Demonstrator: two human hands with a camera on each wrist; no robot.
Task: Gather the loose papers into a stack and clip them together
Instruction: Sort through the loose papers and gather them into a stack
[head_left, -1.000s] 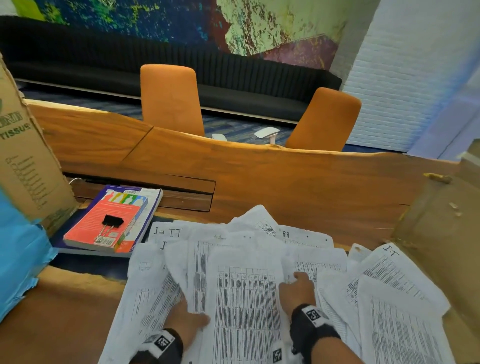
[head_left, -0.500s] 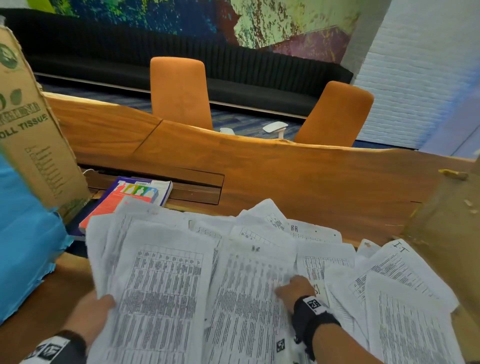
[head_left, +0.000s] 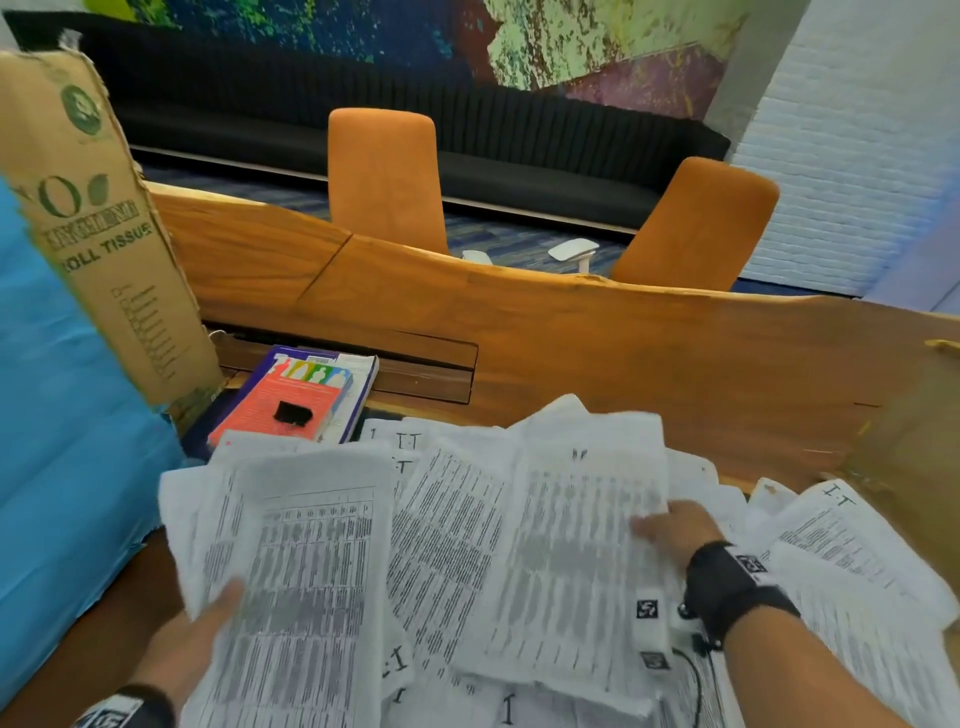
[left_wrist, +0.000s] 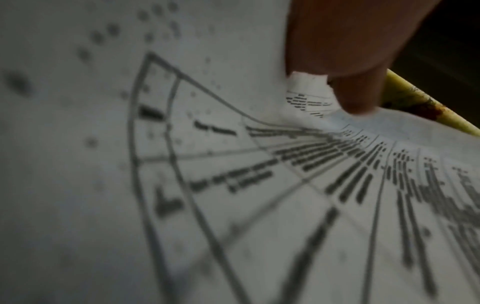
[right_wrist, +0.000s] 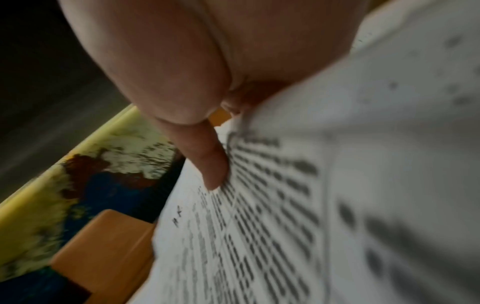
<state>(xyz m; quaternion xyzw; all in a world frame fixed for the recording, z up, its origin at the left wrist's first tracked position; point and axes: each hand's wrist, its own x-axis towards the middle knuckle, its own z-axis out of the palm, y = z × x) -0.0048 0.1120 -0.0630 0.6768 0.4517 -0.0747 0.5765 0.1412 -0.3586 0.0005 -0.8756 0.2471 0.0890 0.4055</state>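
Note:
Several printed sheets lie spread over the wooden table in front of me. My left hand grips a lifted bunch of papers by its lower left edge, thumb on top. My right hand pinches another raised sheet at its right edge; in the right wrist view a finger lies on the printed face. The left wrist view is filled by a blurred sheet. More loose sheets lie at the right. A black binder clip rests on a red book.
A tall cardboard box and a blue sheet stand at the left. Another cardboard box sits at the right. Two orange chairs stand behind the table, with a black bench along the mural wall.
My left hand has lifted a bunch of sheets off the pile to the left. My right hand has raised another sheet by its right edge. The clip shows again on the book.

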